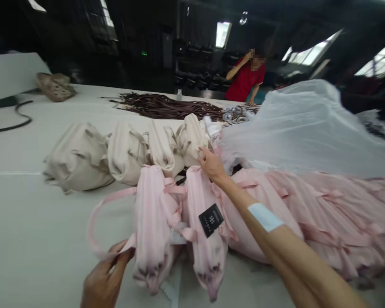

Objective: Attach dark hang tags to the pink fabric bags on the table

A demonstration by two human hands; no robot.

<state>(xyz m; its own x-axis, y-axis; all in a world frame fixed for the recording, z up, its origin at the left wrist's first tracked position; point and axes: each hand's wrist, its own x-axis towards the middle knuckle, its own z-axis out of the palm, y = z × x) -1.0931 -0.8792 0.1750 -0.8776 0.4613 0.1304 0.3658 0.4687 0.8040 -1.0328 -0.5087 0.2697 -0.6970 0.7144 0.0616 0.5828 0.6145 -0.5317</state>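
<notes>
My left hand [107,273] is closed around the lower end of a pink strap [98,214], which loops out from the left side of a pink bag [151,222]. Beside it stands a second pink bag [197,196] with a black tag [211,220] on its top. My right hand [211,163] reaches over this bag's far end, thumb and forefinger a little apart. Those fingertips are at the near side of a beige bag [192,132]; whether they touch it I cannot tell. A pale blue patch [265,217] is on my right forearm.
Several beige bags [78,158] line up behind the pink ones. More pink bags [333,209] lie packed at right, partly under a translucent plastic sheet [308,128]. Dark brown straps [170,106] are heaped at the table's [16,214] far side. A person in red [245,79] is beyond.
</notes>
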